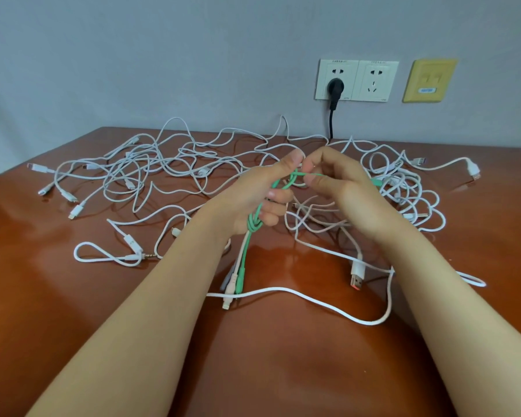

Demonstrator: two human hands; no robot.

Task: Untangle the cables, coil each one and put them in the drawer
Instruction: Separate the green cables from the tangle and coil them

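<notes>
A tangle of several white cables (151,167) sprawls across the brown table (57,296). Raised above the table's middle, my left hand (262,194) grips a green cable (254,222), fingers curled round its looped strands. My right hand (340,188) pinches the same green cable near its upper end, close to my left thumb. The green cable hangs down beside a pale pink cable (236,267), and their plugs rest on the table near a white cable (283,291). No drawer is in view.
Wall sockets (357,80) with a black plug (334,87) sit behind the table, and a yellow wall plate (429,80) is to their right. More white and pink cables (403,188) pile up at the right. A white USB plug (357,273) lies near my right forearm.
</notes>
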